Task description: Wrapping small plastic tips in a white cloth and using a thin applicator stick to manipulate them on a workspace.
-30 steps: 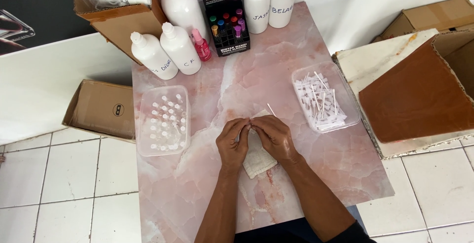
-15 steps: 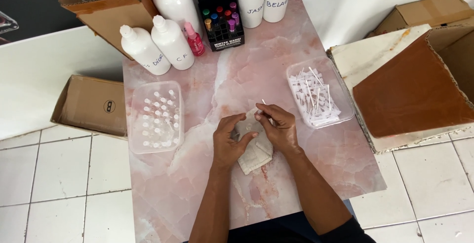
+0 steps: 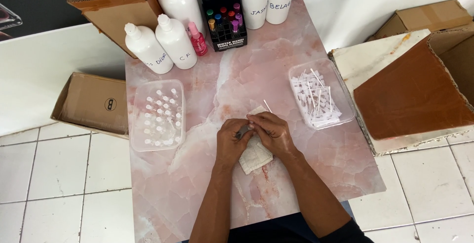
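My left hand (image 3: pixel 231 141) and my right hand (image 3: pixel 270 132) meet over the middle of a pink marble table (image 3: pixel 197 193). Together they pinch a small slim vial (image 3: pixel 243 132) between the fingertips. A thin white stick (image 3: pixel 267 106) pokes out past my right fingers. Under both hands lies a folded white cloth (image 3: pixel 255 156). A clear tray of small capped vials (image 3: pixel 157 115) stands to the left. A clear tray of white sticks and caps (image 3: pixel 321 95) stands to the right.
Several large white bottles (image 3: pixel 175 38), a small pink spray bottle (image 3: pixel 198 39) and a black display stand of coloured vials (image 3: pixel 223 13) line the far edge. Cardboard boxes sit at the back left (image 3: pixel 106 6), on the floor left (image 3: pixel 91 104) and right (image 3: pixel 419 85).
The view has shifted slightly. Both hands stay together over the cloth, fingers working at the small vial; the white stick stays beside my right fingers.
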